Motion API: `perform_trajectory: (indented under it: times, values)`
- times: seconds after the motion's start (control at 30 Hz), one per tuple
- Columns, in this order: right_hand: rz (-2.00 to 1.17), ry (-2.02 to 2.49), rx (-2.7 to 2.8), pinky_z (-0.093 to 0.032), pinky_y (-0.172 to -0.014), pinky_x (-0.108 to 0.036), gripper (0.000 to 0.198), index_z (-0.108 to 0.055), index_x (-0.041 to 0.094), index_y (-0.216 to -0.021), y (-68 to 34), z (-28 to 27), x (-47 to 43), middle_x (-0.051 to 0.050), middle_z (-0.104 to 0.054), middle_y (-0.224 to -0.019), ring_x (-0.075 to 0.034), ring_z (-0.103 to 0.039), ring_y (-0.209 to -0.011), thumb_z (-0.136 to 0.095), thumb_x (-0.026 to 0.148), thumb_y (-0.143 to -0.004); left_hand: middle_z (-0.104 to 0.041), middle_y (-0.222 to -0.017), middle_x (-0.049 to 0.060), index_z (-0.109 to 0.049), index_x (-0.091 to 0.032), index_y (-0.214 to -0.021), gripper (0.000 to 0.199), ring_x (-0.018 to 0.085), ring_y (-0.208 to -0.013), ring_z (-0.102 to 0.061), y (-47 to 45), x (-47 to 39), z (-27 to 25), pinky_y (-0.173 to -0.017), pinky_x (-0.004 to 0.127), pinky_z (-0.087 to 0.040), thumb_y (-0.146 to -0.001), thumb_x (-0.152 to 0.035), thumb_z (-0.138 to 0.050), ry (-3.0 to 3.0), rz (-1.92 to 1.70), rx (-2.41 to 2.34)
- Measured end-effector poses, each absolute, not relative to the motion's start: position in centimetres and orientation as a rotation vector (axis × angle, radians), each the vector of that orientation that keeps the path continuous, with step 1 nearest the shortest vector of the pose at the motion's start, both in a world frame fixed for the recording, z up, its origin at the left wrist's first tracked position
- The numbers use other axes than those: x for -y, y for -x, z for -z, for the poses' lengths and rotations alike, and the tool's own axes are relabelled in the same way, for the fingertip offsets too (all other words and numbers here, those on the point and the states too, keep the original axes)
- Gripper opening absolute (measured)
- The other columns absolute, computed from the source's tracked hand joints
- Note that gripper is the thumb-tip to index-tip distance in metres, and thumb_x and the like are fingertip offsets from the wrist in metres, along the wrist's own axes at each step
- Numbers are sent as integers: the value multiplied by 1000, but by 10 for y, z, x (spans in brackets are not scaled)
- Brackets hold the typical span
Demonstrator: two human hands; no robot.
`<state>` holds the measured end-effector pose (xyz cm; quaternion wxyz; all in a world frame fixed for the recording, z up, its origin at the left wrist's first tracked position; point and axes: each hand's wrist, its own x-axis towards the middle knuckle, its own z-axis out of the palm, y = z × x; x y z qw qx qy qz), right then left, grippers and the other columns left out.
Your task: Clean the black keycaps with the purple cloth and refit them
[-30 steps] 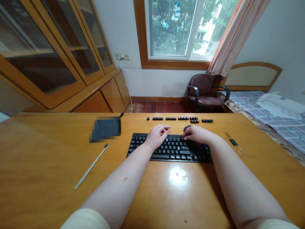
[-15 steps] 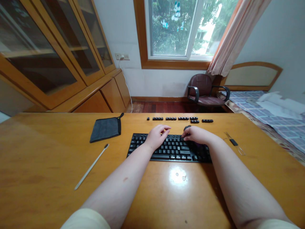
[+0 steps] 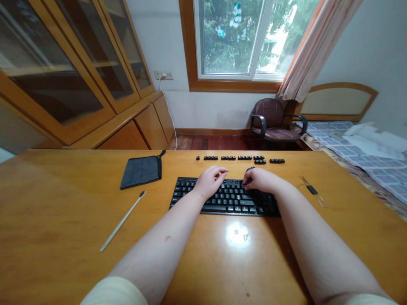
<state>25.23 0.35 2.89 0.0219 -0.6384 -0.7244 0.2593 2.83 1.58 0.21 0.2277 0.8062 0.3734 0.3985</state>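
Observation:
A black keyboard (image 3: 233, 207) lies on the wooden desk, its right end shadowed and partly covered by my right arm. My left hand (image 3: 210, 182) rests over its upper left part, fingers loosely stretched and thumb apart, holding nothing visible. At the top row, further right, my right hand (image 3: 256, 179) is bent down with its fingertips drawn together. A small dark thing (image 3: 250, 168) shows behind those fingers; its kind is unclear. What the fingertips grip, if anything, is hidden. Beyond the keyboard, removed keycaps (image 3: 244, 157) stand in small groups in a line.
A grey cloth (image 3: 141, 173) with a dark edge and loop lies at the left, near a long white-handled brush (image 3: 122, 222). On the right is a wire keycap puller (image 3: 312, 189) with a black middle. Past the desk's far edge stand a chair (image 3: 270, 118) and a bed.
Both hands keep almost the same places. My right hand's fingers have shifted very slightly at the keyboard's top row.

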Motion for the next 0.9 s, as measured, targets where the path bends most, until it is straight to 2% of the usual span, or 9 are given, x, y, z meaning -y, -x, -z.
perform_trajectory:
  times: [0.2, 0.4, 0.6, 0.7, 0.8, 0.9]
  values:
    - [-859, 1941, 2186, -42, -61, -23, 11, -71, 20, -72, -253, -27, -5, -1, -67, -68, -15, -59, -65, -67, 29, -66, -65, -87, 3, -64, -19, -92, 18, 11, -75, -58, -28, -16, -2, -71, 24, -48, -85, -25, -49, -2216, -1102, -1026]
    - [-697, 2209, 2054, -35, -51, -24, 27, -66, 18, -70, -255, -17, -12, 0, -62, -59, -15, -55, -57, -77, 37, -54, -65, -87, 3, -64, -18, -92, 18, 12, -75, -59, -28, -15, -2, -72, 24, -48, -85, -25, -49, -2226, -1101, -1018]
    - [-617, 2298, 2080, -37, -52, -25, 30, -67, 18, -72, -250, -18, -11, -4, -65, -66, -17, -58, -60, -77, 39, -53, -66, -90, 3, -63, -19, -94, 20, 13, -79, -59, -26, -17, -1, -74, 26, -48, -86, -25, -46, -2309, -1062, -1020]
    - [-635, 2246, 2100, -39, -55, -24, 33, -68, 19, -76, -249, -21, -10, -4, -67, -70, -17, -60, -64, -77, 40, -53, -66, -95, 4, -63, -19, -97, 22, 15, -87, -60, -28, -11, -4, -82, 31, -46, -87, -24, -44, -2535, -925, -977]
    - [-571, 2330, 1969, -43, -60, -26, 38, -68, 18, -82, -258, -26, -11, -8, -69, -78, -20, -63, -72, -68, 50, -63, -66, -100, 5, -62, -21, -103, 25, 19, -93, -58, -35, -2, -7, -87, 36, -43, -86, -30, -46, -2763, -714, -930]
    - [-312, 2578, 1741, -46, -72, -32, 52, -68, 13, -92, -279, -31, -14, -17, -67, -94, -27, -63, -88, -50, 58, -76, -59, -119, 7, -57, -22, -114, 37, 23, -108, -53, -41, 5, -6, -95, 40, -38, -83, -40, -50, -2884, -580, -925]
